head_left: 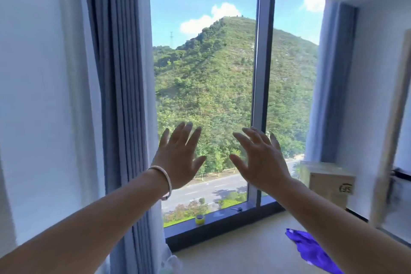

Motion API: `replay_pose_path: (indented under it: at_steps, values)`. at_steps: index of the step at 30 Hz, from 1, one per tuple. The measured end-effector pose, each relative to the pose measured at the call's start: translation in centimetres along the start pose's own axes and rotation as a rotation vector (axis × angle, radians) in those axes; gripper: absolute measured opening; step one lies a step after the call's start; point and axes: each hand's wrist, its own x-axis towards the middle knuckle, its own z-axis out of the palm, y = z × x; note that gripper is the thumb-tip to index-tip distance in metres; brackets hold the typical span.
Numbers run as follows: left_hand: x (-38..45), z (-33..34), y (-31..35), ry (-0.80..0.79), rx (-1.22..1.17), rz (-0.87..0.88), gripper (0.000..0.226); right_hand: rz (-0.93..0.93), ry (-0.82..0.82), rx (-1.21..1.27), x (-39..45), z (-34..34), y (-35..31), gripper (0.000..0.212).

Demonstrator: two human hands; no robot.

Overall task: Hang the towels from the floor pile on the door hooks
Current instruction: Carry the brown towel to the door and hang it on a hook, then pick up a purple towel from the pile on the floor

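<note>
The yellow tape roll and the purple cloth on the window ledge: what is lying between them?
In the head view, only bare ledge lies between the yellow tape roll and the purple cloth. The small scissors sit farther back, by the glass.

Bare arms (pale bracelet (165,181), left wrist)

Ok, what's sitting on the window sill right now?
A yellow tape roll and small scissors lie on the window sill. The right forearm covers its right end.

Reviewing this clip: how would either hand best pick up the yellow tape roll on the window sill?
Pinch the yellow tape roll across its outer wall, fingers coming straight down from above: it seems to lie flat, hole up, with free space around it. The window sill blocks reaching underneath.
</note>
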Motion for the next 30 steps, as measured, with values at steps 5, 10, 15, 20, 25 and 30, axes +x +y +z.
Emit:
replay_pose_path:
  at_steps: [5, 10, 15, 20, 25, 30]
  values:
    - [5.5, 2.8, 13.3, 0.012, -0.129, 0.176, 0.074, 0.162, -0.002, -0.131, -5.5, -4.0, 11.8, 0.057]
    - [9.6, 4.0, 28.0, 0.027, -0.274, 0.341, 0.074, 0.339, -0.014, -0.284, -12.4, -9.5, 22.8, 0.056]
    - [11.3, 4.8, 41.3, 0.011, -0.417, 0.497, 0.073, 0.511, -0.033, -0.430, -19.5, -15.5, 30.4, 0.056]
    - [11.7, 5.0, 51.4, 0.025, -0.526, 0.636, 0.074, 0.664, -0.076, -0.529, -25.7, -20.2, 35.4, 0.058]
    - [11.8, 5.6, 59.8, 0.028, -0.601, 0.765, 0.074, 0.791, -0.114, -0.615, -30.3, -22.9, 39.6, 0.061]
    - [13.5, 6.6, 67.2, 0.004, -0.649, 0.859, 0.072, 0.897, -0.140, -0.654, -32.9, -24.4, 44.8, 0.061]
